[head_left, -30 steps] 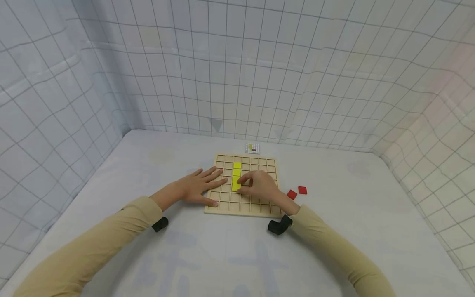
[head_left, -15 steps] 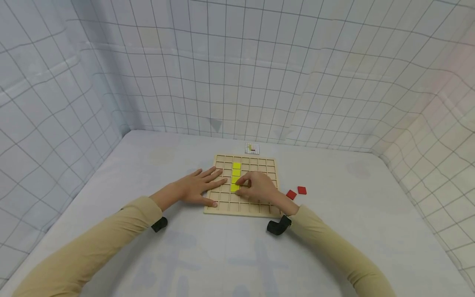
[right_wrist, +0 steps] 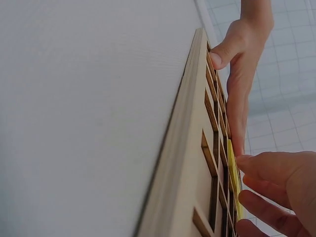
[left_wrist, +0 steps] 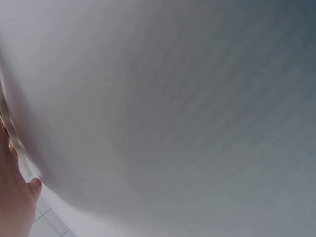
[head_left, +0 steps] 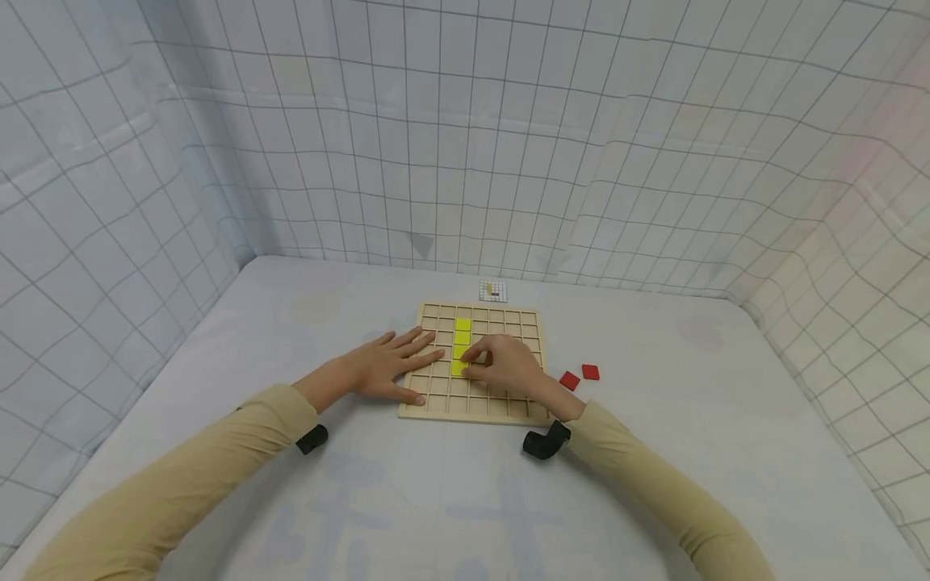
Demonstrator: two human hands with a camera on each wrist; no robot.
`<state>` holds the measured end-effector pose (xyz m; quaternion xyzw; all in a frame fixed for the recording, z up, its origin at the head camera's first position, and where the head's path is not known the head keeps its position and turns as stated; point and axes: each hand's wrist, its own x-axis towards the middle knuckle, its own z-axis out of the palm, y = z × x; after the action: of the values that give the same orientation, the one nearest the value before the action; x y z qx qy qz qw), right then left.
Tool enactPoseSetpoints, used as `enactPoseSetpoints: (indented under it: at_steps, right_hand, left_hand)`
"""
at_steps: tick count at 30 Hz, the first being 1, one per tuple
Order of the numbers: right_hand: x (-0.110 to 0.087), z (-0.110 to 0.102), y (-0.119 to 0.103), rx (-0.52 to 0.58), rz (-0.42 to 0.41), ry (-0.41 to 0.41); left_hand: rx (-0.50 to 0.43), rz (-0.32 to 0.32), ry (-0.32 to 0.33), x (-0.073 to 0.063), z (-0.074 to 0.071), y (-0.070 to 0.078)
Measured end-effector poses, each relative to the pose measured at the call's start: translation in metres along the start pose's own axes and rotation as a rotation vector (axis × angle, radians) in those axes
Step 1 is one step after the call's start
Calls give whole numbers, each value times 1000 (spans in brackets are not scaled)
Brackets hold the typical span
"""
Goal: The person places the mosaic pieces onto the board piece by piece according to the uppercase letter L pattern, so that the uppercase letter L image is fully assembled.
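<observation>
A wooden grid board (head_left: 439,386) lies on the table in the head view, with a column of yellow square tiles (head_left: 462,324) in its cells. My right hand (head_left: 512,363) has thumb and index finger at the lowest yellow tile (head_left: 458,369), pinching it at its cell; the hand covers part of the board. In the right wrist view that thumb overlaps a yellow strip (right_wrist: 232,160). My left hand (head_left: 385,369) lies flat with fingers spread over the board's left side. Only a bit of that hand (left_wrist: 15,202) shows in the left wrist view.
Two red square tiles (head_left: 570,381) lie on the table right of the board, close to my right wrist. Behind the board sits a small card (head_left: 493,291) printed with a coloured grid pattern. White grid-lined sheeting (head_left: 450,161) encloses the table's back and sides.
The lowest yellow tile has settled into its cell, and grid lines now show between it and the tile above. Both hands have stayed nearly in place.
</observation>
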<state>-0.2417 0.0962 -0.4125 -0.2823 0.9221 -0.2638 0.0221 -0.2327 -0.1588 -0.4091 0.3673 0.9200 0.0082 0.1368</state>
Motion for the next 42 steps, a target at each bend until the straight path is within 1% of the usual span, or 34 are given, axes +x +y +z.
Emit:
enactPoseSetpoints:
  at_steps: [5, 10, 14, 18, 22, 25, 29, 32, 35, 38, 42]
  right_hand:
    - [-4, -7, 4, 6, -29, 23]
    - [-14, -22, 7, 2, -84, 45]
    - [-23, -35, 15, -14, -119, 79]
    - [-30, -46, 29, -42, -163, 129]
    - [-41, -56, 45, -52, -186, 178]
    - [-52, -62, 58, -51, -174, 208]
    - [-65, -69, 75, -37, -151, 225]
    - [-73, -74, 87, 2, -150, 207]
    - [-80, -76, 97, 29, -151, 155]
    - [-87, -78, 105, 22, -140, 94]
    - [-95, -78, 113, 12, -100, 18]
  left_hand:
    - [4, -2, -1, 1, 1, -1]
    - [9, -4, -5, 2, 1, -2]
    - [6, -4, -1, 0, 0, -1]
    - [7, 10, 9, -1, -1, -2]
    - [-1, 17, 8, -2, -2, -2]
    - [-4, 21, 1, -2, -2, -1]
    - [-5, 20, 0, -3, -3, 0]
    - [-8, 13, 2, -4, -3, 0]
    - [-8, 12, -1, -4, -3, 0]
    - [-7, 22, 5, -4, -3, 1]
    - [-1, 27, 9, -4, -3, 1]
